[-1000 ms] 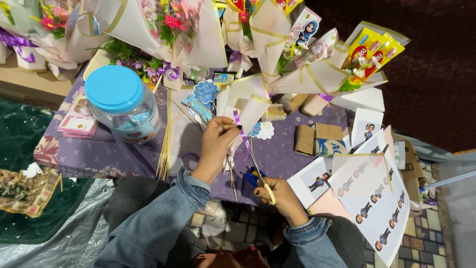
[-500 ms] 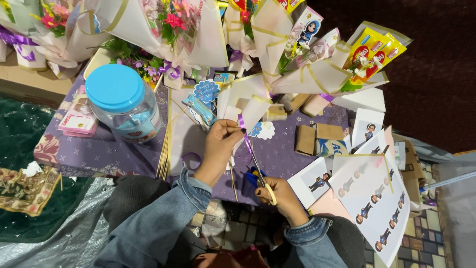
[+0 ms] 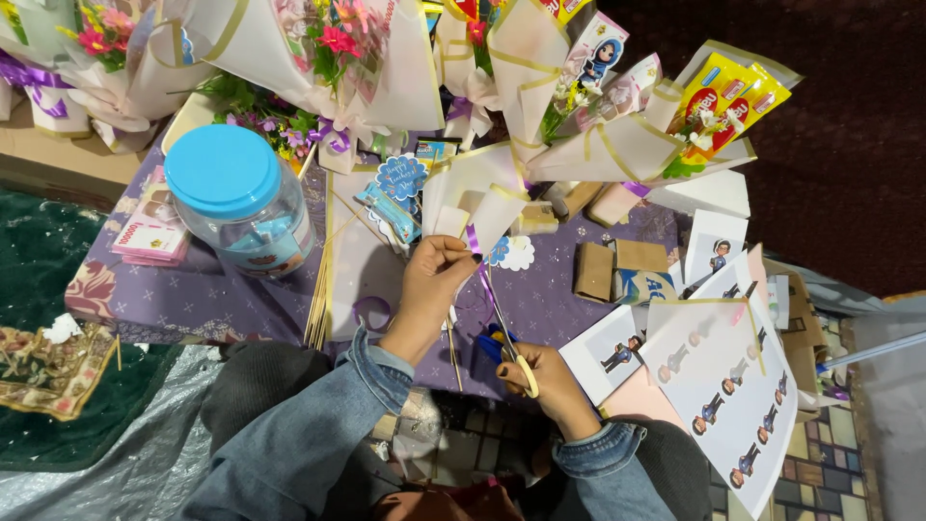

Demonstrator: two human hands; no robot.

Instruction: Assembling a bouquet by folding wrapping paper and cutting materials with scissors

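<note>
Fingers of left hand [image 3: 439, 280] pinching purple ribbon [image 3: 475, 241] at frame centre, right hand [image 3: 540, 371] gripping scissors [image 3: 509, 342] just below, blades angled up along ribbon.

A clear plastic jar with a blue lid [image 3: 224, 170] stands at the left of the purple-clothed surface [image 3: 203, 289]. Paper-wrapped flower bouquets [image 3: 338, 58] line its far edge. Small brown boxes [image 3: 612, 270] lie at right, near sheets of printed cartoon figures [image 3: 728, 396]. A bundle of thin sticks [image 3: 320, 294] lies beside the jar.
</note>
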